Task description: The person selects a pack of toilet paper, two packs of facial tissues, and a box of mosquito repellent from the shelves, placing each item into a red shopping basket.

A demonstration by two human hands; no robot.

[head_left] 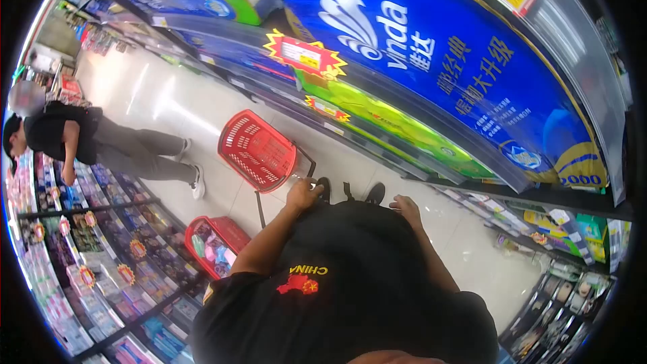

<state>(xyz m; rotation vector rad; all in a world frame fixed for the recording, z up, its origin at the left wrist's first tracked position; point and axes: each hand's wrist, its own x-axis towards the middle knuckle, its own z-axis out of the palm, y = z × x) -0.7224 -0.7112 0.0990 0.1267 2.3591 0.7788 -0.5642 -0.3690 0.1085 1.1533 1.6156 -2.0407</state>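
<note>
We have a red shopping basket [256, 152] just past our left hand [304, 194], on the left side and a bit far from our body. It is tipped, and its dark handle [261, 210] comes back toward us. The fingers of our left hand are curled up right by that handle. We think the step in hand is minding this basket by its handle, but we cannot tell how tight the grip is, or if the whole basket sits on the floor [472, 249]

Our right hand [406, 210] is apart from the left one. It has nothing in it, and its fingers are loose and a little bent, near the low edge of the shelf [472, 185] on the right

A second red basket [232, 232] is near our left arm, with soft packs [214, 251] in it. Pulling the tipped basket would call for a snug hold on the handle and a slow turn, we think, so the two baskets do not bump. Our shoes [375, 193] are close too, so it should swing wide of them

On the right, the shelf has a big blue Vinda pack [431, 47] and green packs [391, 118]. Far left, a person in grey trousers [74, 131] stands by a rack of small goods [111, 229]
</note>
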